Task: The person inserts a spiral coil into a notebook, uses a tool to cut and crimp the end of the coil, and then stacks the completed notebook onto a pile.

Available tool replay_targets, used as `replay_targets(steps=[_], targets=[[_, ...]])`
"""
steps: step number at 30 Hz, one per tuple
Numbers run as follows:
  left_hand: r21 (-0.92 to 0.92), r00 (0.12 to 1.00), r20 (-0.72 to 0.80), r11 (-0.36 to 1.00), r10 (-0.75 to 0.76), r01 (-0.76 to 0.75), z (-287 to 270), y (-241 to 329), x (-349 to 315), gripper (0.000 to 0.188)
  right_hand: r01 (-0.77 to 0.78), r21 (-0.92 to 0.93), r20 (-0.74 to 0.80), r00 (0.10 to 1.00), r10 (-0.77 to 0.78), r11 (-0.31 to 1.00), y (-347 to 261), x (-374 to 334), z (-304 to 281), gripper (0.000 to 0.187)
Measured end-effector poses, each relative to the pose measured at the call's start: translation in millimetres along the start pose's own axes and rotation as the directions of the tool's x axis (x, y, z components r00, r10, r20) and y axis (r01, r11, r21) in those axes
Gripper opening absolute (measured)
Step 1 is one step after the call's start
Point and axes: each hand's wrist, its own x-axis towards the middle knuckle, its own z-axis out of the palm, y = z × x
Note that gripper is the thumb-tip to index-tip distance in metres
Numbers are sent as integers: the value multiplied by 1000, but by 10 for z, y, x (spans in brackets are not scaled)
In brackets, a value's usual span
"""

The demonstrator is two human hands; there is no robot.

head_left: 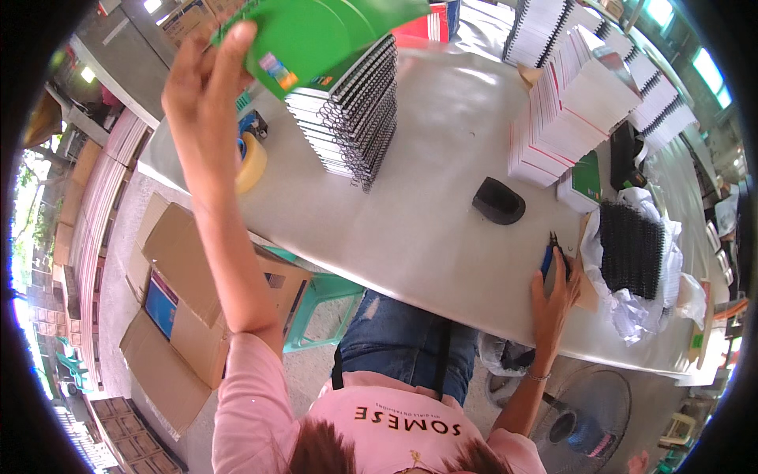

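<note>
My left hand [207, 95] is raised at the far left of the table, its thumb over the corner of a green-covered notebook [316, 39] and its fingers behind it. The notebook is above a tall stack of spiral-bound notebooks [343, 118], whose black wire coils face right; I cannot tell whether it touches the stack. On the right, near the table's front edge, my right hand [557, 300] has its fingers around the handles of cutting pliers [546, 259], which lie low over the tabletop with jaws pointing away. A black curved object [499, 201] lies just beyond.
Unbound page stacks with red edges [545, 126] stand at the back right. Black binding coils [630, 249] lie in white plastic at the right. Yellow tape [251, 163] is beside the notebook stack. An open cardboard box [185, 316] and a fan [580, 419] are below table level.
</note>
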Motion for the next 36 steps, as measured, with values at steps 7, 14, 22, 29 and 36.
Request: replay_targets(steps=[7,14,22,29,36], targets=[[141,859,451,970,-242,199,-128,-157,1187,39,4,16,-1,1000,-4,1000,8,-11,35,53],[663,748,553,737,-367,-129,361,216,1365,44,-36,14,21,999,36,999,39,1,37,53],[307,434,878,933,-203,-185,689,-487,1359,41,-9,38,21,1000,8,999,31,2,9,53],[308,319,917,934,-240,-182,849,-694,1125,39,-14,24,33,999,13,1000,9,10,-1,54],[192,316,945,929,-88,-317,954,-745,1031,40,-4,50,27,1000,2,999,18,12,3,52]])
